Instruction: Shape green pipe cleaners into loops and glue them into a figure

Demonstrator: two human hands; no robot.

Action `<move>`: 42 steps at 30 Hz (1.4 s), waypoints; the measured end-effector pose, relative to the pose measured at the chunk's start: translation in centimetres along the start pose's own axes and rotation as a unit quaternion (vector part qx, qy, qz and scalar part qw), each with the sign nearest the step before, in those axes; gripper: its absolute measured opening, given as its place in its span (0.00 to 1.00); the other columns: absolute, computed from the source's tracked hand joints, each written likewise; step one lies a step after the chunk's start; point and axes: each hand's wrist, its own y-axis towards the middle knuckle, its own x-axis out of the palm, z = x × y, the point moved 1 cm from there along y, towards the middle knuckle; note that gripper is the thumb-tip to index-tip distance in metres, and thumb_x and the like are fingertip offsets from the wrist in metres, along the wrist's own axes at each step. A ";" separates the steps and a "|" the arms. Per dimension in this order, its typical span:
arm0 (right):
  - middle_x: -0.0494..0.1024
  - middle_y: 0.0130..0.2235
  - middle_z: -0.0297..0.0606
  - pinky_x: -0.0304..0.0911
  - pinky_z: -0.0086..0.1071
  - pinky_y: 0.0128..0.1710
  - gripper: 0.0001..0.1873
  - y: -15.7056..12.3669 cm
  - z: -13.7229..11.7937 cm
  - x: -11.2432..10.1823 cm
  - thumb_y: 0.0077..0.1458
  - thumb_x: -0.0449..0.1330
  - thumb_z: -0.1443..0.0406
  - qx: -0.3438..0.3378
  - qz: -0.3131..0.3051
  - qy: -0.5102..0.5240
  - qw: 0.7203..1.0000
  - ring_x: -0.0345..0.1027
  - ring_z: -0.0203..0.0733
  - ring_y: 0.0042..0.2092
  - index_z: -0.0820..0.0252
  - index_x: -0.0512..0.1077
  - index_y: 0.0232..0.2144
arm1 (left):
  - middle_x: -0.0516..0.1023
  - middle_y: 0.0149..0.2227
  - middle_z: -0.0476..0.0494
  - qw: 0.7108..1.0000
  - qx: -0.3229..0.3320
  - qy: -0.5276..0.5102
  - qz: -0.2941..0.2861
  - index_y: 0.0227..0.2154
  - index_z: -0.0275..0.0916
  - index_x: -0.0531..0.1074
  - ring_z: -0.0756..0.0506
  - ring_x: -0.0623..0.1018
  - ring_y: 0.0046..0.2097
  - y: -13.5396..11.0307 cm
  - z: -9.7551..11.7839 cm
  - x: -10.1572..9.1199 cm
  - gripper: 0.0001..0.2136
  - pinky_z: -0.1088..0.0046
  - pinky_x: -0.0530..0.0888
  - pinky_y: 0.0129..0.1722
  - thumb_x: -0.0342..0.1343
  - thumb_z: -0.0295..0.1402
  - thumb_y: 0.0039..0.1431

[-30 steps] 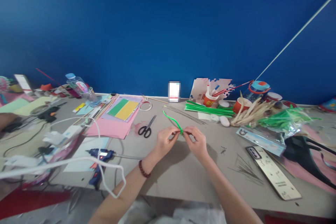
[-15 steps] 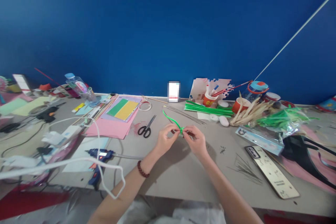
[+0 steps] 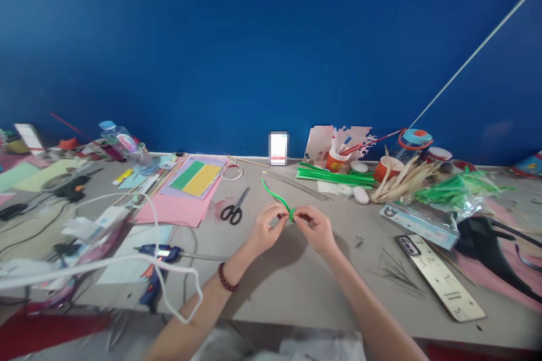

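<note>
Left hand (image 3: pixel 266 227) pinches a bright green pipe cleaner (image 3: pixel 276 195) between thumb and fingers; its long free end curves away leftward above the surface (image 3: pixel 296 293), and its bunched, knotted part sits between both hands' fingertips. Right hand (image 3: pixel 315 228) grips that knot's other side. Farther right lie thin dark strands (image 3: pixel 400 277), then a smartphone (image 3: pixel 442 281), back up.

The left arm (image 3: pixel 192 310) and right arm (image 3: pixel 364 299) slant inward, the left hand (image 3: pixel 266 228) and right hand (image 3: pixel 317 228) close together and roughly level, their fingers (image 3: pixel 311 212) bent and pinching against the thumbs (image 3: pixel 280 227).
</note>
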 end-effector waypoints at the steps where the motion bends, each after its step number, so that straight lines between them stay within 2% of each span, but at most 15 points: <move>1: 0.74 0.28 0.38 0.65 0.31 0.31 0.05 0.1 0.0 -0.1 0.51 0.58 0.65 0.003 -0.008 0.005 1.000 0.68 0.39 0.31 0.59 0.72 0.26 | 0.73 0.30 0.43 1.000 0.005 0.002 -0.005 0.30 0.37 0.70 0.47 0.71 0.34 0.0 0.0 -0.1 0.05 0.70 0.69 0.37 0.50 0.28 0.58; 4: 0.74 0.28 0.38 0.66 0.31 0.32 0.05 0.2 0.0 -0.3 0.52 0.58 0.65 0.007 -0.030 0.012 0.999 0.68 0.39 0.31 0.59 0.72 0.26 | 0.73 0.30 0.43 1.000 0.011 0.004 -0.016 0.30 0.37 0.70 0.47 0.71 0.34 0.2 0.1 -0.3 0.05 0.68 0.69 0.38 0.50 0.28 0.58; 7: 0.75 0.28 0.38 0.66 0.32 0.31 0.06 0.2 -0.1 -0.3 0.53 0.57 0.64 -0.006 -0.021 0.003 1.000 0.69 0.39 0.31 0.58 0.72 0.27 | 0.73 0.29 0.43 1.000 -0.003 -0.003 -0.011 0.29 0.37 0.71 0.46 0.71 0.34 0.3 0.1 -0.3 0.05 0.69 0.69 0.37 0.50 0.29 0.58; 11: 0.76 0.30 0.38 0.67 0.32 0.32 0.04 0.2 -0.2 -0.2 0.52 0.58 0.64 -0.029 0.008 -0.005 1.000 0.70 0.40 0.33 0.57 0.73 0.29 | 0.74 0.30 0.44 0.998 -0.036 -0.026 0.040 0.27 0.37 0.71 0.47 0.73 0.34 0.4 0.0 -0.1 0.06 0.70 0.70 0.36 0.52 0.30 0.57; 14: 0.76 0.31 0.38 0.67 0.32 0.33 0.03 0.2 -0.1 -0.2 0.51 0.59 0.64 -0.033 0.008 -0.016 0.999 0.70 0.40 0.34 0.57 0.73 0.30 | 0.74 0.30 0.43 0.996 -0.047 -0.051 0.062 0.28 0.37 0.71 0.47 0.74 0.35 0.2 -0.4 0.2 0.05 0.70 0.70 0.36 0.53 0.31 0.57; 21: 0.75 0.30 0.37 0.66 0.33 0.34 0.04 0.3 0.0 -0.3 0.53 0.58 0.65 -0.032 0.032 -0.032 0.998 0.70 0.40 0.33 0.57 0.72 0.29 | 0.75 0.34 0.42 0.992 -0.074 -0.095 0.049 0.31 0.37 0.73 0.47 0.74 0.38 0.0 -1.2 0.6 0.03 0.71 0.71 0.37 0.55 0.30 0.54; 25: 0.75 0.31 0.37 0.66 0.31 0.33 0.04 0.2 0.0 -0.2 0.53 0.57 0.65 -0.040 0.020 -0.037 0.998 0.69 0.39 0.33 0.57 0.72 0.30 | 0.76 0.31 0.44 0.987 -0.097 -0.105 0.069 0.29 0.37 0.72 0.47 0.74 0.35 -0.1 -1.4 0.8 0.03 0.71 0.72 0.36 0.56 0.31 0.53; 31: 0.72 0.28 0.35 0.64 0.31 0.32 0.06 0.0 -0.2 0.1 0.56 0.53 0.66 -0.065 0.013 -0.109 0.992 0.67 0.39 0.31 0.57 0.69 0.28 | 0.75 0.30 0.45 0.971 -0.154 -0.166 0.076 0.31 0.36 0.71 0.48 0.75 0.34 -0.4 -1.7 1.4 0.06 0.71 0.72 0.37 0.58 0.33 0.51; 36: 0.71 0.26 0.35 0.62 0.30 0.30 0.07 -0.1 -0.3 0.3 0.56 0.51 0.68 -0.064 0.007 -0.121 0.991 0.65 0.38 0.29 0.58 0.67 0.27 | 0.74 0.31 0.45 0.969 -0.153 -0.184 0.056 0.32 0.37 0.68 0.48 0.74 0.35 -0.6 -1.9 1.7 0.08 0.70 0.72 0.39 0.59 0.34 0.51; 42: 0.72 0.27 0.36 0.64 0.32 0.32 0.05 -0.3 -0.8 0.4 0.55 0.54 0.67 -0.069 0.057 -0.127 0.988 0.67 0.39 0.31 0.57 0.68 0.27 | 0.72 0.33 0.46 0.969 -0.131 -0.169 0.120 0.32 0.38 0.64 0.48 0.74 0.36 -0.7 -1.3 1.7 0.07 0.70 0.71 0.39 0.55 0.35 0.54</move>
